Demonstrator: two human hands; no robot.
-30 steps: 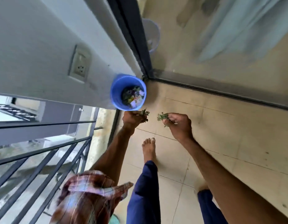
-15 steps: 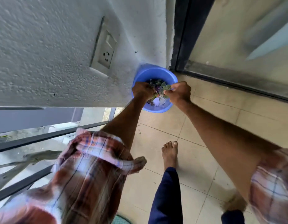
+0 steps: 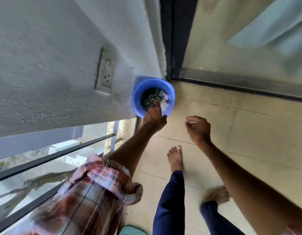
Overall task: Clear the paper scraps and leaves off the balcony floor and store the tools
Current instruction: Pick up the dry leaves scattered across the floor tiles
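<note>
A blue bucket (image 3: 136,99) stands on the balcony floor in the corner between the wall and the door frame. It holds green leaves and white paper scraps (image 3: 154,97). My left hand (image 3: 154,118) reaches over the near rim, its fingers stretched down onto the pile; the fingertips are partly hidden among the leaves. My right hand (image 3: 199,129) hovers to the right of the bucket, apart from it, above the tiles. Its fingers are loosely curled and I see nothing in it.
A wall socket (image 3: 105,73) sits on the rough wall to the left of the bucket. A dark metal railing (image 3: 53,158) runs along the left side. The black door frame (image 3: 174,39) and glass door lie behind. My bare foot (image 3: 175,158) stands on beige tiles; a green mat (image 3: 131,231) lies at the bottom edge.
Both hands carried leaves to the bucket. My right hand has since pulled back to the right without leaves, while my left hand has gone deeper into the bucket.
</note>
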